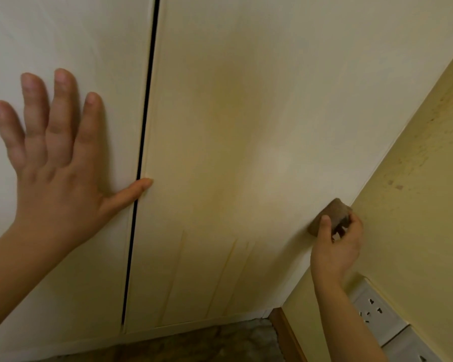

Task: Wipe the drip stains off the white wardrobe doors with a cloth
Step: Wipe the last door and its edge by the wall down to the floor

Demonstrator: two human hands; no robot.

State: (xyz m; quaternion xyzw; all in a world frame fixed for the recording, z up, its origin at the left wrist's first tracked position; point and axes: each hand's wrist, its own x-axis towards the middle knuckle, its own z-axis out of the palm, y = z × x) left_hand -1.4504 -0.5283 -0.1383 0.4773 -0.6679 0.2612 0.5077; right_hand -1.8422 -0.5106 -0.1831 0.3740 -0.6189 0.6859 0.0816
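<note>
Two white wardrobe doors fill the view, split by a dark vertical gap [141, 152]. My left hand [53, 163] lies flat with spread fingers on the left door [63, 35], its thumb reaching the gap. My right hand [335, 246] grips a small brown cloth [330, 214] and presses it to the right door [246, 126] near that door's right edge. Faint yellowish drip streaks [228, 270] run down the lower part of the right door.
A yellow wall [416, 205] with small brown specks meets the wardrobe on the right. Two white wall sockets [374, 312] sit low on that wall, by a wooden skirting [285, 333]. Mottled dark floor [220, 343] lies below the doors.
</note>
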